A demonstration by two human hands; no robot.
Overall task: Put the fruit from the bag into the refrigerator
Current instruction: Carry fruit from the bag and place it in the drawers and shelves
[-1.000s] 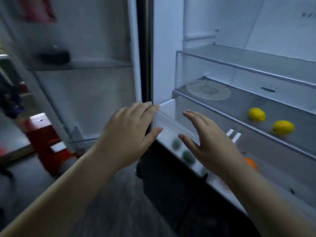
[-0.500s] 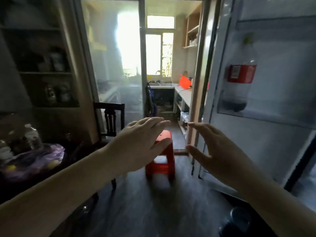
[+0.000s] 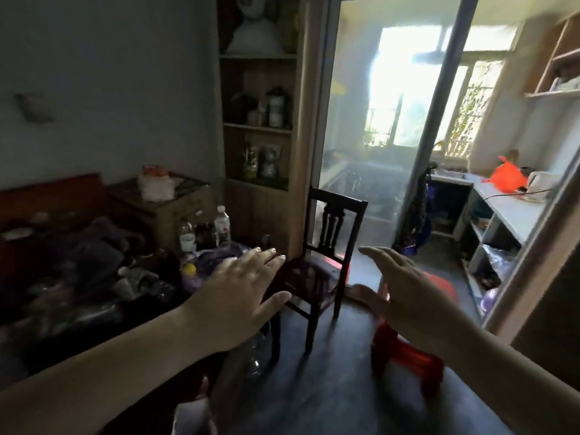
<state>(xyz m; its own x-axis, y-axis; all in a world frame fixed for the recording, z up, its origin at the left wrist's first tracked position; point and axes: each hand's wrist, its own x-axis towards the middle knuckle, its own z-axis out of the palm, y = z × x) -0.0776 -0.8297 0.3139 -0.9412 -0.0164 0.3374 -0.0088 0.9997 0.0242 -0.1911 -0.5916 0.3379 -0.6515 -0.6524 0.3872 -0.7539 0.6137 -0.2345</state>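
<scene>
Left hand, right hand: both spread, empty. Bag just left of chair, yellow fruit showing inside. Bag probably thin, floppy; fruit likely firm, light. Cup fruit whole.

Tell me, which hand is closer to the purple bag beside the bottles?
Left. The left hand hovers open just right of the purple bag, overlapping its edge; the right hand is farther right, past the chair, over the red stool.

1. Bag: purple translucent plastic, crumpled and slumped, lying just in front of a clear water bottle.
2. Fruit: one yellow, round piece at the bag's left edge; whether inside or beside, indeterminate.
</scene>
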